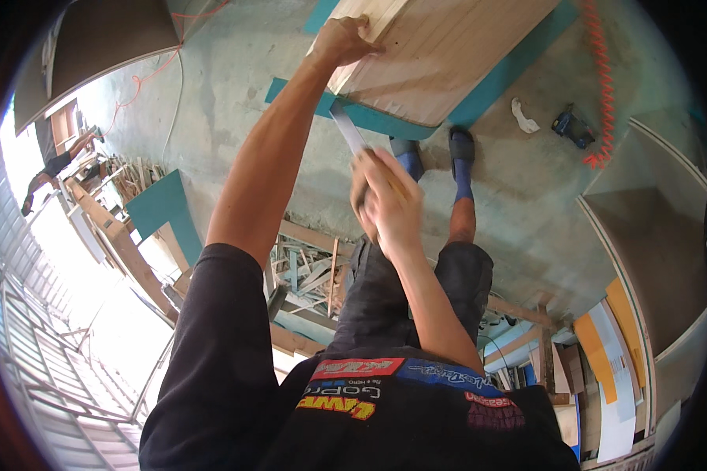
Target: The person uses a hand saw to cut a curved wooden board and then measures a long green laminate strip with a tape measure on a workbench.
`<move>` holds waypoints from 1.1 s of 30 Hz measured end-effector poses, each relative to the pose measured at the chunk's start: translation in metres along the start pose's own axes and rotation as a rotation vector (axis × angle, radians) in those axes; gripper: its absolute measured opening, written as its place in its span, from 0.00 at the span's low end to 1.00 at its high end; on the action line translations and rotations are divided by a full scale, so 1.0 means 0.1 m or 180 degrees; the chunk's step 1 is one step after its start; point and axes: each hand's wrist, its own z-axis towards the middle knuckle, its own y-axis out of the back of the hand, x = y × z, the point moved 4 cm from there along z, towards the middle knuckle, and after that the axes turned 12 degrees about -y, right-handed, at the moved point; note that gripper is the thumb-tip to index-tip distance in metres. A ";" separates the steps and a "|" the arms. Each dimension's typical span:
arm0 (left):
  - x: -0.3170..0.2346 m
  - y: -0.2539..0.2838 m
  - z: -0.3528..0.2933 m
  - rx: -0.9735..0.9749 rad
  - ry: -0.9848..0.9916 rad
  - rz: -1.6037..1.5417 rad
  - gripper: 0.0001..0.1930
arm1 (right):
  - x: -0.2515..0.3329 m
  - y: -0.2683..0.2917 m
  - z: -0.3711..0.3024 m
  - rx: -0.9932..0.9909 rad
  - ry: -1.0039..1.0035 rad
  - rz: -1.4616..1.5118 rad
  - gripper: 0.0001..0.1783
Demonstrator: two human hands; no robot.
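Observation:
A pale wooden panel with teal sheet under its edges lies ahead of me. Along its left side runs a lighter wooden strip. My left hand is closed over this strip, thumb and forefinger on the wood. In my right hand, blurred by motion, is what looks like a hand saw with a yellowish handle. The flat grey blade of the hand saw points up to the panel's near left corner; its teeth cannot be made out. Whether the blade touches the wood I cannot tell.
My sandalled feet stand close to the panel's near edge. On the floor at right lie a dark blue power tool and a white scrap, beside a coiled red hose. Wood offcuts are piled behind. Another person is at far left.

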 end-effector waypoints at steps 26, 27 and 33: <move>0.02 0.00 0.03 0.0017 -0.0060 -0.0084 0.40 | -0.10 0.41 -0.52 -0.0058 -0.0296 -0.0388 0.21; 0.03 -0.03 0.01 0.0020 -0.0102 -0.0053 0.40 | -0.08 0.47 -0.62 -0.0100 -0.0337 -0.0507 0.21; -0.15 -0.01 -0.01 0.0008 -0.0081 0.0148 0.40 | -0.20 -0.20 0.76 -0.0251 -0.0097 -0.0313 0.18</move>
